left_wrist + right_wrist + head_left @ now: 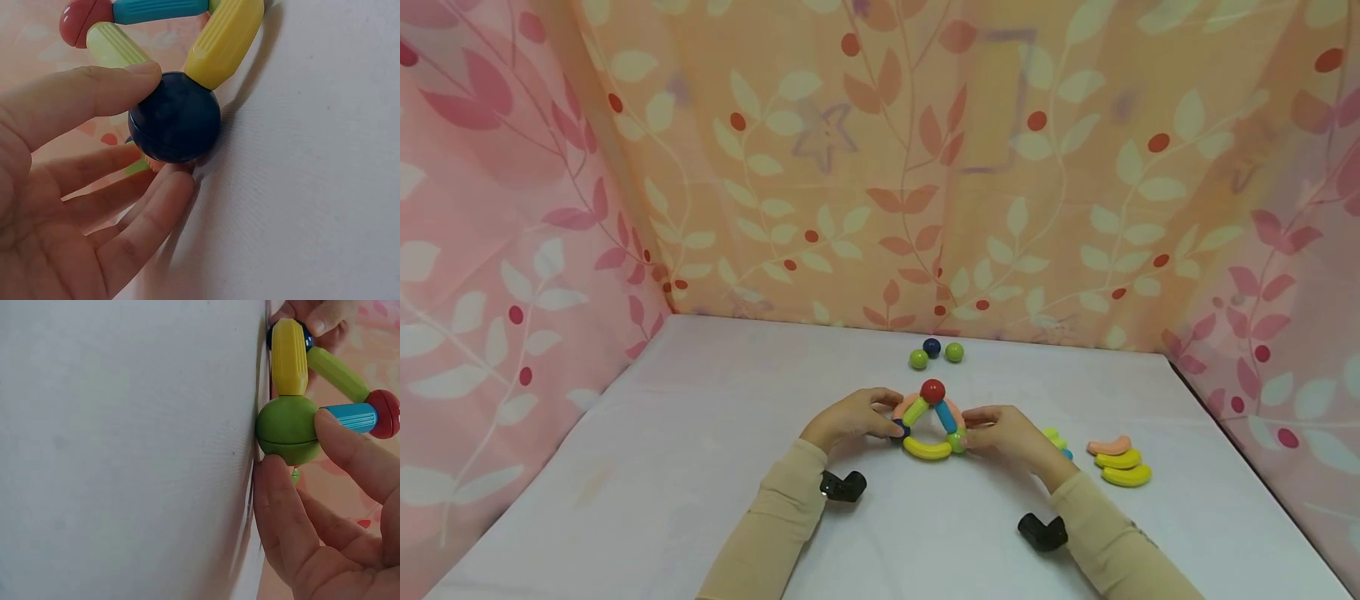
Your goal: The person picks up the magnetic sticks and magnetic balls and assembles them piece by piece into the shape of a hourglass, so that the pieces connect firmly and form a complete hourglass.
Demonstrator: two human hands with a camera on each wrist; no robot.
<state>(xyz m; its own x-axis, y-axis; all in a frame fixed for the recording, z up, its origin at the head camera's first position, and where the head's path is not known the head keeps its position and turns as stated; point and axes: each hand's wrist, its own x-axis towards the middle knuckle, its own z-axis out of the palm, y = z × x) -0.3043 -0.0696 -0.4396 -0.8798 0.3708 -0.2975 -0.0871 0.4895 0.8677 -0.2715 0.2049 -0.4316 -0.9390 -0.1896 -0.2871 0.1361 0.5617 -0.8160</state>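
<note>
A small toy frame stands on the white table point(700, 467). It is a triangle with a red ball point(932, 390) on top, a light green rod point(914, 411) and a blue rod point(945, 416) as sides, and a yellow curved rod point(927, 450) as base. My left hand point(889, 419) pinches the dark blue ball point(175, 117) at the left corner between thumb and fingers. My right hand point(972, 427) pinches the green ball point(287, 428) at the right corner. Pink curved pieces arch behind the triangle, partly hidden.
Two green balls and a dark blue ball point(932, 347) lie at the back of the table. A pink curved piece point(1108, 446) and two yellow ones point(1122, 467) lie to the right; lime pieces point(1054, 437) peek from behind my right hand. Leaf-patterned curtains point(520, 250) enclose three sides.
</note>
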